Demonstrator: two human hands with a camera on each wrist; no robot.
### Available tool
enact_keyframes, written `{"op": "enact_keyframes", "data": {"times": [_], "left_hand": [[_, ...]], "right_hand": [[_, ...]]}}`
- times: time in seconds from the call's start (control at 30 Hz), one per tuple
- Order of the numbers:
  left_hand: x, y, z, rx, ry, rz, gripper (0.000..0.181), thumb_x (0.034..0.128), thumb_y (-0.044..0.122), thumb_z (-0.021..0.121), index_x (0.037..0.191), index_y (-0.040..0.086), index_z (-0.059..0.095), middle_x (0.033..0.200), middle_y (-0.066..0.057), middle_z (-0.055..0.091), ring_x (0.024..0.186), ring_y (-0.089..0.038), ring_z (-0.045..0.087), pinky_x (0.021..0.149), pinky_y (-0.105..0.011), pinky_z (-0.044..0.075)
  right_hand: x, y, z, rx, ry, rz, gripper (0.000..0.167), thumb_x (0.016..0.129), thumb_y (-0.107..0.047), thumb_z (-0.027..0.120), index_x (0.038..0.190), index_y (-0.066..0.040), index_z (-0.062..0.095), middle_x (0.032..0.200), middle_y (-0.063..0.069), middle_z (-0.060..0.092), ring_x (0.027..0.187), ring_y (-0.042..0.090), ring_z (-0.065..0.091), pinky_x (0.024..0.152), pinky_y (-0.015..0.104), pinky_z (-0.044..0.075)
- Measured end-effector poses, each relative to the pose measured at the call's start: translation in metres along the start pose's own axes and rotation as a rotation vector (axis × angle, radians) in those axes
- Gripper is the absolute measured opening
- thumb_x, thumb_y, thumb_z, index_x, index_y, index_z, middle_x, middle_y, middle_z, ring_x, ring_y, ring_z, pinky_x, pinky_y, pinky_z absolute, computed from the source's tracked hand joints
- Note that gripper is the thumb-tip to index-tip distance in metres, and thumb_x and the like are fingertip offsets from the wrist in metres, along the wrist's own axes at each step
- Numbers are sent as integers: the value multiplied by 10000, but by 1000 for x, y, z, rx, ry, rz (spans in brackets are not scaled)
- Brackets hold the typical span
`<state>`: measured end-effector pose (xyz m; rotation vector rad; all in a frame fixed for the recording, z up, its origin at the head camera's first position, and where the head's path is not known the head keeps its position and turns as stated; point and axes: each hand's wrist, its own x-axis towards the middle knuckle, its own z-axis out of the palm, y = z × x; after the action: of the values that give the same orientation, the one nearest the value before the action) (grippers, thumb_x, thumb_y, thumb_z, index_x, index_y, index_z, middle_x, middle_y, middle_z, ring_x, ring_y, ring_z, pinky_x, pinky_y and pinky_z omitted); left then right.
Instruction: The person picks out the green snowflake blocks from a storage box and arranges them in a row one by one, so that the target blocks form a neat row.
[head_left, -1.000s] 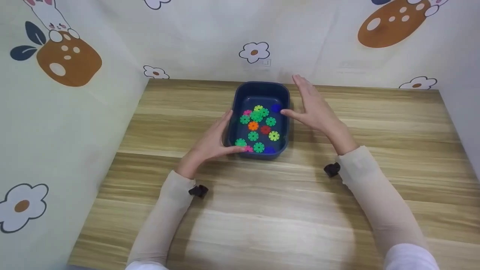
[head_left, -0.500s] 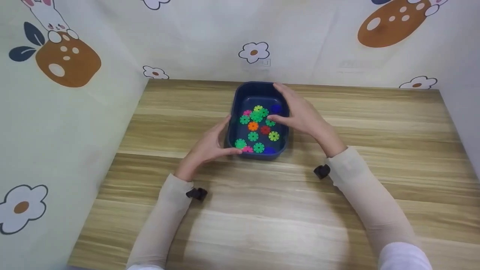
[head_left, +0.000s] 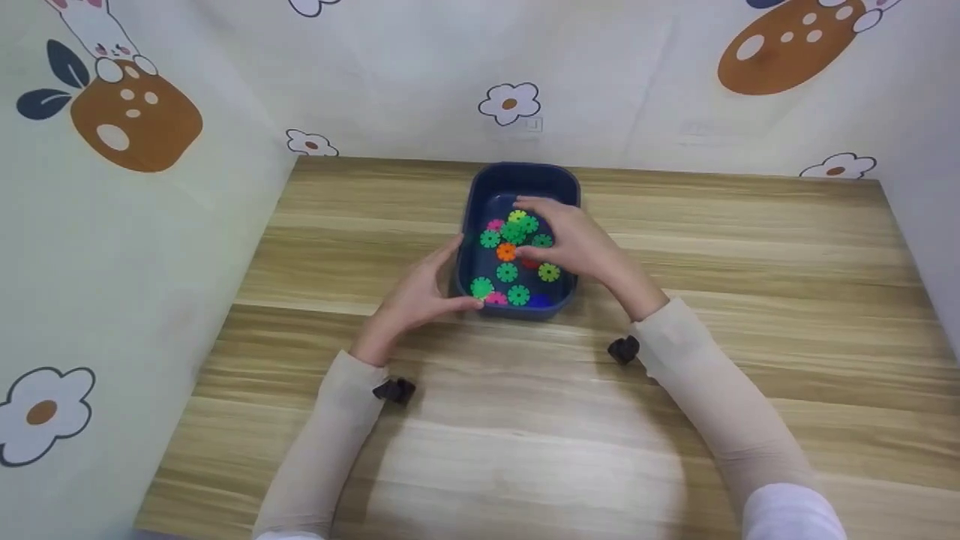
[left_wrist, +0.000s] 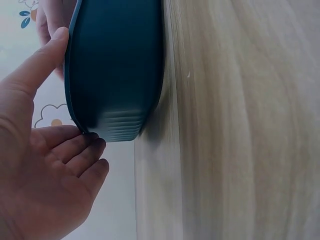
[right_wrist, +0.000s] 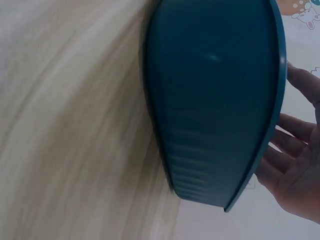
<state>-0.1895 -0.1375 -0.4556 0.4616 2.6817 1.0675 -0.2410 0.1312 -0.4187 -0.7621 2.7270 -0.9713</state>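
Observation:
A dark blue rectangular plastic bin (head_left: 463,217) stands on the wooden table, with several notched, flower-like plastic discs inside. An orange disc (head_left: 505,253) lies near the middle, a green disc (head_left: 518,295) and a pink disc (head_left: 496,298) at the near end. My left hand (head_left: 411,301) rests at the bin's left near corner; in the left wrist view its thumb (left_wrist: 42,65) touches the rim, its fingers spread loosely. My right hand (head_left: 574,238) hovers over the bin's right half, thumb and fingers apart, hiding some discs. No disc shows between its fingers.
A patterned wall (head_left: 420,97) rises right behind the table's far edge, close to the bin. Another wall (head_left: 150,285) borders the left side. Bare wooden tabletop (head_left: 540,420) lies in front of the bin and to both sides.
My right hand has moved left from beside the bin, over its right rim and above the discs. The left hand stays nearly still at the left corner; the bin has not moved.

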Motion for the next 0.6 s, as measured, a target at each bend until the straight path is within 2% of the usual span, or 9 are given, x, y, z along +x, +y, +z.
{"op": "enact_keyframes", "data": {"times": [0.3,0.6], "left_hand": [[-2,7,4,62,3,-6,1108,755,584,800,1596,141,232,1648,-89,280,1496,-306,331,1225,-495,301],[-4,13,5,105,9,-26,1089,761,587,793,1594,152,244,1636,-97,304,1482,-329,352,1212,-501,323]], "right_hand": [[8,-4,19,23,-33,-80,560,893,-321,756,1368,-72,596,1399,104,617,1287,297,588,1111,462,469],[15,-6,37,65,-89,-74,476,864,-220,790,1289,-53,656,1310,119,673,1209,281,638,1073,445,501]]}}
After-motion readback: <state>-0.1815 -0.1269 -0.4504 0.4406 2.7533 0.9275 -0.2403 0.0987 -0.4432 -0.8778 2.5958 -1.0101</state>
